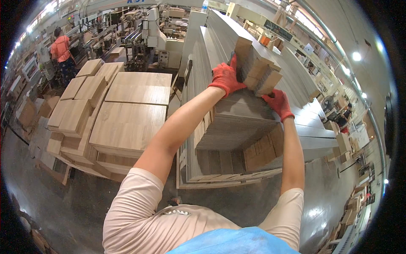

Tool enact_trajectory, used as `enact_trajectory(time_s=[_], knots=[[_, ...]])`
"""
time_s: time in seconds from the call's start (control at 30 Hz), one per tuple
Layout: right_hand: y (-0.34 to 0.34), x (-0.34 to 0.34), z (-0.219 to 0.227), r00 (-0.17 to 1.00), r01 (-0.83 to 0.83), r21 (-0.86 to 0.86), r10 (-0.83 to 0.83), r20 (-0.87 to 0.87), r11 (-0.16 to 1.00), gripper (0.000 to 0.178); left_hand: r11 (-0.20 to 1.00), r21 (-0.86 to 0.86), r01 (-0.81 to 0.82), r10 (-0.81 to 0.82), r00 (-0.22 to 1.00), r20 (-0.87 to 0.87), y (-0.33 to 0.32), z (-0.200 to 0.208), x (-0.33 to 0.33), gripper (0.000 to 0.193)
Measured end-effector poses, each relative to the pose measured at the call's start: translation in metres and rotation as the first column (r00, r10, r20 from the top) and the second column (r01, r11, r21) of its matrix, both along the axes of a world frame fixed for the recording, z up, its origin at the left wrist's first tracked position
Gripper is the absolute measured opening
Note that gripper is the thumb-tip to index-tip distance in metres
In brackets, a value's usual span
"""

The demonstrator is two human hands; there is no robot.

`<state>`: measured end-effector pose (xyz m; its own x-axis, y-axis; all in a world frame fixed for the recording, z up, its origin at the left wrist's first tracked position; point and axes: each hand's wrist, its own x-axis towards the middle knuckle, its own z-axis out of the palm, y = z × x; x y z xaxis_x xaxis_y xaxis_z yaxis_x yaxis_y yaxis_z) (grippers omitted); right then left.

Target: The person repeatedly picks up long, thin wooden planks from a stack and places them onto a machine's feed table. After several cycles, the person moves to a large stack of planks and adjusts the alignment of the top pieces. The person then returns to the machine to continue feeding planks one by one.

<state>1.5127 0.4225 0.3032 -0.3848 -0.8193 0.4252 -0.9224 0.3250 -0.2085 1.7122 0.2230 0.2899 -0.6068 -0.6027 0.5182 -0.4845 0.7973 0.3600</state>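
Observation:
Both my hands wear red gloves and reach forward to a small stack of boards (pixel 256 70), with pale brown end faces and grey sides. My left hand (pixel 227 79) clasps the stack's left side, its thumb pointing up along the end. At the lower right corner, my right hand (pixel 279 104) grips the same stack; some of its fingertips are hidden. These boards sit on top of a large pile of grey boards (pixel 241 120), whose near end has a hollow below my hands. Long grey boards (pixel 218 31) run away behind them.
At left stands a stack of pale wooden panels (pixel 137 87), with a narrow gap between it and the grey pile. Machinery (pixel 158 38) fills the back. A person in an orange top (pixel 60 47) stands far left. Dark, shiny floor (pixel 325 203) surrounds the piles.

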Motion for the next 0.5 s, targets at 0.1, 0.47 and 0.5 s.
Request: enact_trajectory(time_s=[0.1, 0.47, 0.5], knots=[[-0.005, 0.011, -0.002, 0.997, 0.053, -0.054, -0.056, -0.056, 0.997, 0.04, 1.0, -0.006, 0.022, -0.022, 0.999, -0.041, -0.003, -0.005, -0.002, 0.143], [0.054, 0.031, 0.025, 0.999, 0.015, -0.173, -0.008, 0.044, 0.985, 0.033, 0.992, 0.127, -0.004, -0.001, 0.999, 0.039, -0.001, 0.007, -0.005, 0.151], [0.071, 0.042, 0.034, 1.0, -0.019, -0.221, 0.023, 0.014, 0.975, 0.031, 0.993, 0.117, -0.005, 0.002, 1.0, 0.027, 0.0, 0.009, 0.001, 0.151]])
